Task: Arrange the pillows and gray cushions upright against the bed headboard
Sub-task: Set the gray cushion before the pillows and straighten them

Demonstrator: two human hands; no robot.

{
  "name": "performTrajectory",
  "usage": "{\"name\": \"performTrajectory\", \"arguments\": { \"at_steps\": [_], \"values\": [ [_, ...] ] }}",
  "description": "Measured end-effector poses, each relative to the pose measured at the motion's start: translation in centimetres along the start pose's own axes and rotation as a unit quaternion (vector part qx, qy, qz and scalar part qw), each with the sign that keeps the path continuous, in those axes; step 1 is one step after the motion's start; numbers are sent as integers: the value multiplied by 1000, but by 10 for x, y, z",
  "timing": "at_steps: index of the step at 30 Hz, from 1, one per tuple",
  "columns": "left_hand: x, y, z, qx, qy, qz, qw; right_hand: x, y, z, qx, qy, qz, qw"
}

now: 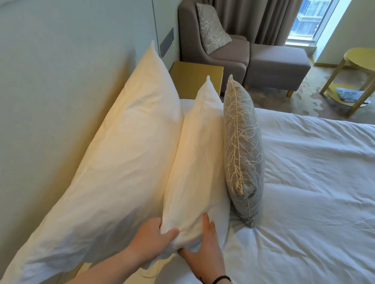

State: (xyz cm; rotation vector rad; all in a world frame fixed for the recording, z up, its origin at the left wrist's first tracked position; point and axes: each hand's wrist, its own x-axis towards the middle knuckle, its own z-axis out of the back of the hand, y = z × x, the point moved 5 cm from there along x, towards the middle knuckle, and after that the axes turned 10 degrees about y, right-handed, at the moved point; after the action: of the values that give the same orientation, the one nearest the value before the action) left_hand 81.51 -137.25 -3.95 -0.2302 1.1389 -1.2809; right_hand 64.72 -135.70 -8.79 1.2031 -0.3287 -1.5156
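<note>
Both hands clutch the near end of a small white cotton pillow (200, 158): my left hand (156, 238) pinches its corner, my right hand (207, 248) cups its side; it stands between a large white pillow (120, 151) against the pale headboard (33, 84) and an upright gray leaf-patterned cushion (241, 147) on the white-sheeted bed (330, 198).

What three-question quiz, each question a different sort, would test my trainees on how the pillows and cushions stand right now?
1. True or false: the gray cushion on the bed lies flat on the duvet.
2. Which pillow do both hands hold? A) the large pillow at the headboard B) the smaller pillow in front of it
3. Fill in: a second gray cushion sits on the ____.

Key:
1. False; it stands on edge, leaning on the smaller pillow.
2. B; left hand and right hand grip its near end.
3. Armchair.
</note>
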Motion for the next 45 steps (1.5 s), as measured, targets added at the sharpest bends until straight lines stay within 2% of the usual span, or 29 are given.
{"name": "performTrajectory", "arguments": {
  "at_steps": [4, 9, 12, 16, 19, 24, 27, 32, 34, 40, 45],
  "values": [
    [11, 4, 17, -85, -19, 56, 995, 1, 5, -1, -16, 4, -6, 1000],
    [20, -4, 38, -96, -72, 67, 991, 2, 19, 2, -17, 0, 12, 1000],
    [17, -6, 44, -27, -124, 54, 990, 1, 32, 3, -34, -12, 55, 998],
    [0, 0, 58, 141, -184, 27, 972, 3, 43, 5, -28, -19, 81, 996],
    [-3, 4, 58, 244, -176, 63, 952, 10, 46, 6, -2, -22, 74, 997],
    [29, -1, 50, 192, -89, 78, 974, 39, 49, 22, -8, -20, 28, 999],
    [63, -17, 51, 86, -38, 82, 992, 59, 53, 36, -10, -18, 7, 1000],
    [144, -52, 75, -113, -46, 98, 988, 94, 65, 47, -20, -41, -26, 999],
    [180, -70, 88, -156, -50, 88, 983, 109, 68, 50, -36, -53, -31, 997],
    [276, -125, 121, -85, -83, 31, 992, 152, 78, 67, -64, -76, -23, 995],
    [324, -149, 143, 5, -153, -11, 988, 181, 83, 70, -78, -87, -15, 993]
  ]
}}
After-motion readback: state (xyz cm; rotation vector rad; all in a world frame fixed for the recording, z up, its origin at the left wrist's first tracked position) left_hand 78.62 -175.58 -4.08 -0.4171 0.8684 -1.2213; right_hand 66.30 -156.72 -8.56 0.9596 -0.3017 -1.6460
